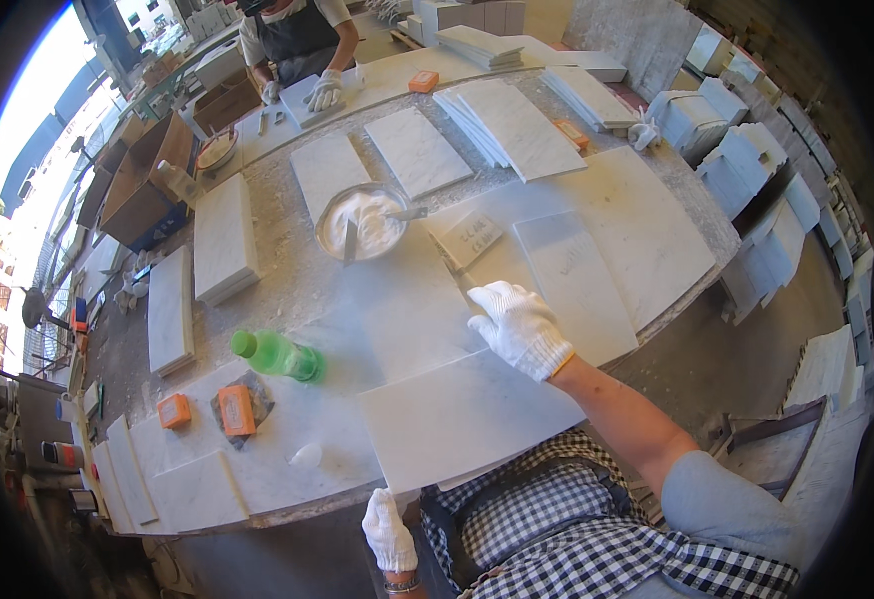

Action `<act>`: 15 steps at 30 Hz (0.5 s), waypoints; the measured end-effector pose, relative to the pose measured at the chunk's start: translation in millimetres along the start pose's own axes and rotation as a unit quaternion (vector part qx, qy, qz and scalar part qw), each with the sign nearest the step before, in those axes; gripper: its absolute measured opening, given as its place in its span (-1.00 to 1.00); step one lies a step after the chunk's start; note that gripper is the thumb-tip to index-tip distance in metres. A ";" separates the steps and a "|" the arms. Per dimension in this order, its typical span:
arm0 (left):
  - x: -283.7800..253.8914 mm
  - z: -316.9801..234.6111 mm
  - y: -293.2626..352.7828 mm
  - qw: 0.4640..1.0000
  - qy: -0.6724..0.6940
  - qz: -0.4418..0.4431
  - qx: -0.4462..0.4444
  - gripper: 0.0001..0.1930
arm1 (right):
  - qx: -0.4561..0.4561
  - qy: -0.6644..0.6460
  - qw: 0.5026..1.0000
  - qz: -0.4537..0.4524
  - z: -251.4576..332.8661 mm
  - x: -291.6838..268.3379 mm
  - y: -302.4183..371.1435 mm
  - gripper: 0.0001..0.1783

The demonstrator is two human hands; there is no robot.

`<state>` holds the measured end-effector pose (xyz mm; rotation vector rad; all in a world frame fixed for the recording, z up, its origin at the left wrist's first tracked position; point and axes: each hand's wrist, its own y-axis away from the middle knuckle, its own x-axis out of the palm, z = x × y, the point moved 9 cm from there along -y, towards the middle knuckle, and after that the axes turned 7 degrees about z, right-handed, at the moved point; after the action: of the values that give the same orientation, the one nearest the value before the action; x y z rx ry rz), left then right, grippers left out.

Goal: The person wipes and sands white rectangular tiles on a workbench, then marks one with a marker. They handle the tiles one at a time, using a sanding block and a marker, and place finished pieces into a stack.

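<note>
A white marble tile point(457, 414) lies in front of me, its near edge against my checked apron. My right hand point(522, 329), in a white knit glove, is over its far edge, thumb and fingers apart. Just beyond the fingertips lies a narrow scraper-like tool point(449, 255); I cannot tell if they touch it. My left hand point(390, 531), gloved too, is closed beside the tile's near left corner; whatever it holds is hidden. Farther off stands a bowl of white paste point(365, 225) with two putty-knife-like blades in it. A small marked tile piece point(475, 238) lies to its right.
A green bottle point(279, 356) lies left of the tile, near orange blocks point(235, 409). Stacked tiles point(225, 240) stand at left, more tiles point(522, 130) at the back. Across the table a co-worker's gloved hand point(325, 92) rests on a tile. Slabs point(751, 165) stand at right.
</note>
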<state>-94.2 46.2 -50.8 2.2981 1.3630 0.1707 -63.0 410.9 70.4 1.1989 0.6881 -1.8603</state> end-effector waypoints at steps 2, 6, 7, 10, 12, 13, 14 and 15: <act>-3.7 6.8 3.3 0.998 0.033 -0.013 -0.045 -0.53 | 0.095 0.018 0.990 0.103 -41.5 11.7 -29.6 -0.57; 14.8 -6.9 11.6 0.989 0.081 0.095 -0.076 -0.53 | 0.151 0.040 0.978 0.141 -66.3 36.0 -74.8 -0.67; 12.0 -19.2 14.2 0.996 0.033 0.070 -0.032 -0.49 | 0.160 0.051 0.974 0.151 -67.3 44.6 -82.8 -0.66; 13.6 -27.4 20.0 0.995 0.048 0.070 -0.041 -0.49 | 0.136 0.037 0.981 0.132 -68.6 52.3 -93.5 -0.57; 11.8 -29.0 24.8 0.993 0.101 0.053 -0.039 -0.49 | 0.124 0.015 0.984 0.125 -75.5 46.0 -88.6 -0.52; 10.3 -33.3 27.9 0.994 0.100 0.049 -0.017 -0.49 | 0.143 -0.131 0.971 0.140 -83.8 45.0 -81.8 -0.50; 9.0 -38.0 31.3 0.994 0.099 0.045 0.005 -0.50 | 0.178 -0.267 0.932 0.167 -94.0 43.0 -71.5 -0.47; 7.9 -41.2 34.9 0.994 0.098 0.042 0.015 -0.51 | 0.209 -0.397 0.873 0.190 -99.7 40.3 -57.2 -0.44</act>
<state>-76.0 52.2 0.3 2.4163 1.3703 0.4145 -72.8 505.7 -5.4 0.6235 -0.3999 -1.9633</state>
